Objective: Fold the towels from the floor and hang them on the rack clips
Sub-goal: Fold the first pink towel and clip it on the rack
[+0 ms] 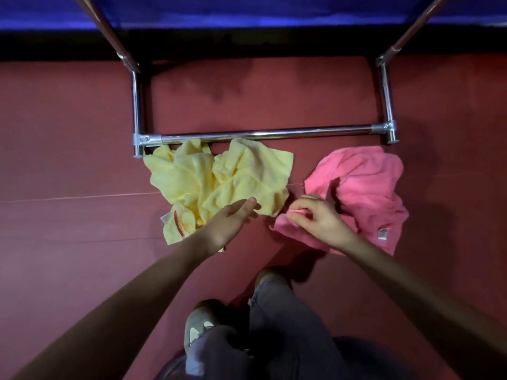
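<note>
View from the head, looking straight down. We see two crumpled towels on the red floor (pixel 68 160), both just on our side of the rack's (pixel 136 105) low bar (pixel 274 134).

The yellow towel (pixel 219 182) lies at the bar's left end. Its far edge touches or slips under the bar; we cannot tell which. A white tag (pixel 165 218) shows at its near-left edge.

The pink towel (pixel 367 187) lies to the right, its far edge just short of the bar's right end. It has a white tag (pixel 383 233) near its near edge.

A narrow strip of bare floor parts the two towels, and both hands work at this gap.

The left hand (pixel 236 218) reaches forward with fingers nearly straight and loosely spread. Its fingertips lie over the yellow towel's near-right corner and grip nothing that we can see. We cannot tell whether they touch the cloth.

The right hand (pixel 315 218) curls its fingers and thumb round the pink towel's near-left edge and pinches a fold of it, slightly raised from the floor.

Inside the rack's frame, beyond the bar, lies open floor up to a dark band under a blue cloth (pixel 247 9). Wide bare floor also lies left of the yellow towel.

Below the hands we see two shoes (pixel 196 327) and dark trousers (pixel 288 325), close behind the towels' near edges.
</note>
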